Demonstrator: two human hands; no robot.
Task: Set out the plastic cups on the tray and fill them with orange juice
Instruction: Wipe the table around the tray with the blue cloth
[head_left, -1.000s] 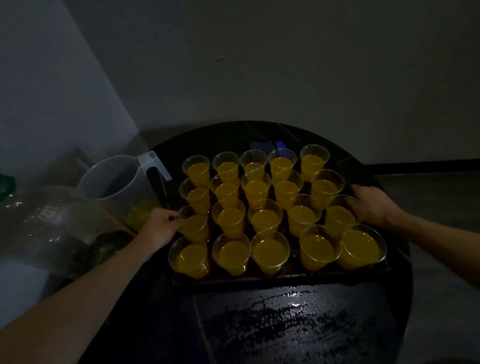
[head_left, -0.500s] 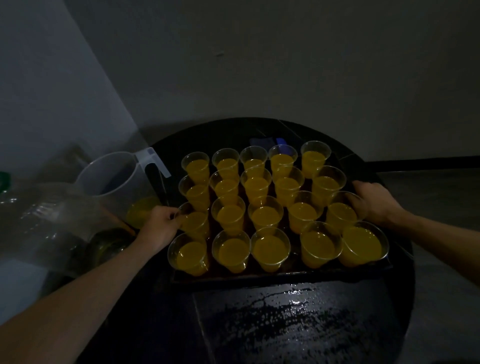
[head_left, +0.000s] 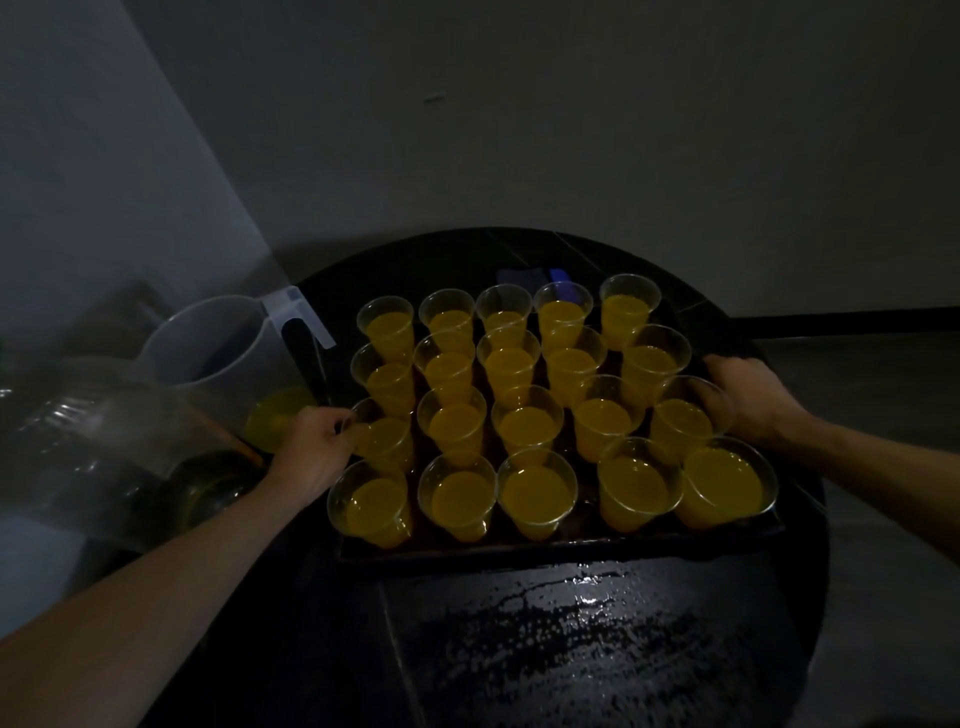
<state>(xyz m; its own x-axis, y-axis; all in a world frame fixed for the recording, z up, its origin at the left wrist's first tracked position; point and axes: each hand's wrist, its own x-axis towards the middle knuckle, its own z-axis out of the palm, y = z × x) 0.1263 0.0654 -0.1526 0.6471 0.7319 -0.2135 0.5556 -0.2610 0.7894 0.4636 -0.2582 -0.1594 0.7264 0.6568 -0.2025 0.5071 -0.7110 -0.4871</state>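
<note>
Dim view down onto a round dark counter set in a corner of the room. At far left I see a clear bottle, lying blurred in the gloom. Just right of it stands a translucent jug with a little juice at its bottom. My left grip comes in beside the jug, fingers curled and clamped on the left rim of the tray, level with the third row of cups and touching the end cup there. The dark tray sits on the middle of the counter and carries twenty clear cups in four rows of five. All stand upright and close together, each holding orange juice. A small blue object lies behind the far row, too dim to make out. My right grip is clamped on the tray's right rim, fingers curled over it behind a third-row cup. The counter nearest me shines wet.
</note>
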